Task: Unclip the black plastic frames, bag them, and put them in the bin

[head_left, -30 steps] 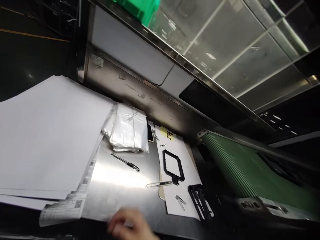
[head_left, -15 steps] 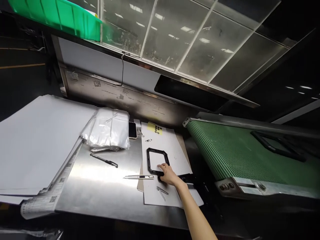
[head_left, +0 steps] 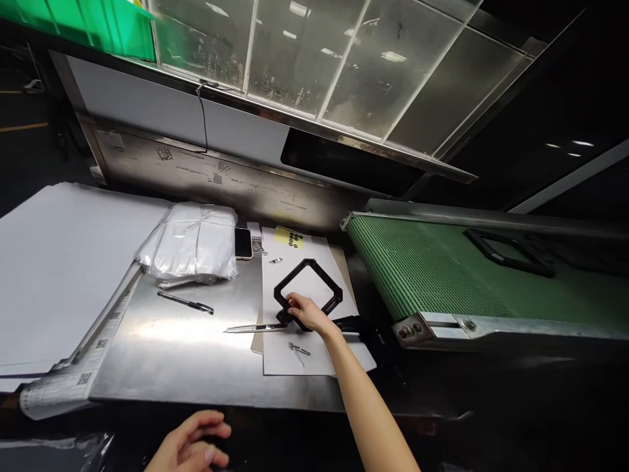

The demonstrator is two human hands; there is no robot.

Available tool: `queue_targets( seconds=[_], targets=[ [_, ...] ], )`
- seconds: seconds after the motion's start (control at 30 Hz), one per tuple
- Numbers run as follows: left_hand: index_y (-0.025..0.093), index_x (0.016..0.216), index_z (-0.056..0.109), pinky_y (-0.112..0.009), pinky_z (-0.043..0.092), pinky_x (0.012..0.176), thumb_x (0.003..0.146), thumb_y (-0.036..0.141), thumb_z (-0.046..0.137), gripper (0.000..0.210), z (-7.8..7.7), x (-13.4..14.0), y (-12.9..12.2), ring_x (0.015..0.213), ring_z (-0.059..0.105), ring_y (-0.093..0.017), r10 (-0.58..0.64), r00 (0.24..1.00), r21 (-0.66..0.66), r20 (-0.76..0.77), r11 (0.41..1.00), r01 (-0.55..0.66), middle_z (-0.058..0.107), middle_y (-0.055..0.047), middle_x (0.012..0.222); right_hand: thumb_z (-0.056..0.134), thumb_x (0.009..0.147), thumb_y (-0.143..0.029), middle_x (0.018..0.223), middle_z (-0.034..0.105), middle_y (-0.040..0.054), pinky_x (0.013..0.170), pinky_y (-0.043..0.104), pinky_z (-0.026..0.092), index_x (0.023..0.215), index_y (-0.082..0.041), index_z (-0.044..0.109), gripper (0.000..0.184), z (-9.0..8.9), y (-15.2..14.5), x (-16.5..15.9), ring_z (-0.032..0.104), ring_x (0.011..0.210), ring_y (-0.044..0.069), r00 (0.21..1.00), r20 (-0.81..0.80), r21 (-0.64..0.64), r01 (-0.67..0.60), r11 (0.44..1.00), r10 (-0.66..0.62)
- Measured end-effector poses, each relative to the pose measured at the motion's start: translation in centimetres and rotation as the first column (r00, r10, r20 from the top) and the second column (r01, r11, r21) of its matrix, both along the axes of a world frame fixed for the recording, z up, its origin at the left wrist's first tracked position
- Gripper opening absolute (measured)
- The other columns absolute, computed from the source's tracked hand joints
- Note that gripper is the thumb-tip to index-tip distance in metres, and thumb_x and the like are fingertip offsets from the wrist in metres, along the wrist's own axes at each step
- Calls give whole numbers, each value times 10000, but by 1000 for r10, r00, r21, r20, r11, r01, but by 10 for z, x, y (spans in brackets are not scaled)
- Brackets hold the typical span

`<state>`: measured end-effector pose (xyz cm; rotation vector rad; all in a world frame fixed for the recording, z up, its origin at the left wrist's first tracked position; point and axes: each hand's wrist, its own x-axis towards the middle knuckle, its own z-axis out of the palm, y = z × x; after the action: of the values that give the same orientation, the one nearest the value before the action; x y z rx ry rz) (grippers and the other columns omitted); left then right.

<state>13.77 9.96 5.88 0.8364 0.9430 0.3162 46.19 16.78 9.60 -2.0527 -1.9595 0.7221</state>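
My right hand [head_left: 306, 312] grips the near edge of a black rectangular plastic frame [head_left: 325, 274], thumb and fingers closed about its rim. The frame is turned cornerwise above white sheets [head_left: 275, 357] on the metal table. Just left of that hand lies a snap-off utility knife [head_left: 253, 328]. Small metal nail clippers [head_left: 299, 349] rest on the sheet below the hand. My left hand [head_left: 194, 442] is at the bottom, in front of the table edge, fingers apart and holding nothing.
A green conveyor belt [head_left: 373, 262] on the right carries another black frame [head_left: 508, 252]. On the table are a pen [head_left: 185, 302], a phone [head_left: 244, 244], a stack of clear plastic bags [head_left: 191, 242] and large white sheets [head_left: 73, 262]. A green bin [head_left: 98, 29] stands on the shelf above.
The black frame has turned from lying square to cornerwise in my right hand. My left hand has come into view at the bottom. The camera view has shifted, moving the scene leftward.
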Motion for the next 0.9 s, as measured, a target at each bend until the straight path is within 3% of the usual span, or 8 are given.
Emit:
queue_targets(
  seconds=[0.2, 0.3, 0.4, 0.47, 0.53, 0.67, 0.8, 0.9],
  targets=[
    [164, 1207, 321, -391, 440, 790, 531, 316, 743, 811, 46, 25, 4, 958, 577, -334, 133, 956, -356, 261, 934, -33, 496, -187, 1221, 499, 747, -93, 829, 625, 15, 690, 215, 429, 930, -198, 615, 241, 35, -45, -107, 565, 773, 133, 939, -127, 84, -310, 947, 319],
    [55, 1153, 353, -330, 456, 784, 614, 174, 704, 655, 53, 21, -6, 914, 608, -285, 208, 961, -474, 185, 875, -98, 628, -190, 1022, 504, 720, -109, 745, 623, 57, 625, 250, 430, 905, -166, 637, 235, 28, -74, -160, 560, 693, 171, 917, -117, 90, -374, 923, 382],
    [30, 1176, 310, -309, 481, 726, 653, 51, 643, 620, 48, 13, -16, 797, 649, -240, 309, 951, -500, 27, 828, -254, 684, -147, 874, 479, 761, -147, 750, 622, 55, 686, 284, 431, 948, -169, 609, 229, 13, -93, -181, 547, 726, 179, 939, -113, 175, -302, 937, 324],
    [40, 1205, 282, -322, 489, 703, 651, 22, 613, 645, 44, 7, -18, 791, 651, -252, 350, 937, -492, 12, 818, -299, 685, -150, 885, 466, 792, -207, 816, 611, 31, 742, 284, 424, 973, -210, 573, 210, 1, -101, -171, 531, 786, 163, 977, -115, 326, -134, 936, 179],
    [55, 1201, 312, -334, 485, 730, 647, 7, 579, 618, 41, 1, -16, 815, 645, -258, 373, 926, -476, 53, 825, -305, 679, -160, 914, 424, 823, -245, 911, 570, 40, 786, 300, 414, 986, -225, 539, 201, -14, -105, -144, 500, 869, 165, 992, -111, 464, 107, 879, -62],
    [64, 1045, 508, -303, 489, 691, 662, 54, 573, 388, 37, -9, -6, 731, 653, -217, 410, 904, -475, 121, 824, -310, 684, -173, 895, 381, 833, -354, 1058, 420, 192, 772, 490, 377, 1106, -98, 460, 382, -52, -113, -79, 391, 973, 293, 892, -94, 492, 428, 758, -442],
    [65, 990, 575, -253, 480, 639, 717, 116, 566, 278, 40, -14, 2, 698, 642, -177, 410, 899, -478, 154, 827, -296, 681, -172, 898, 373, 779, -514, 1012, 436, 208, 767, 521, 359, 1010, -69, 529, 525, -82, -124, -46, 392, 930, 321, 832, -115, 439, 532, 724, -542],
    [87, 1038, 546, -259, 465, 687, 736, 109, 548, 304, 50, -17, 1, 755, 634, -180, 369, 916, -384, 160, 878, -286, 672, -144, 932, 411, 725, -564, 945, 490, 178, 806, 487, 348, 897, -99, 559, 517, -86, -127, -45, 426, 907, 302, 806, -176, 388, 584, 713, -565]
  ],
)
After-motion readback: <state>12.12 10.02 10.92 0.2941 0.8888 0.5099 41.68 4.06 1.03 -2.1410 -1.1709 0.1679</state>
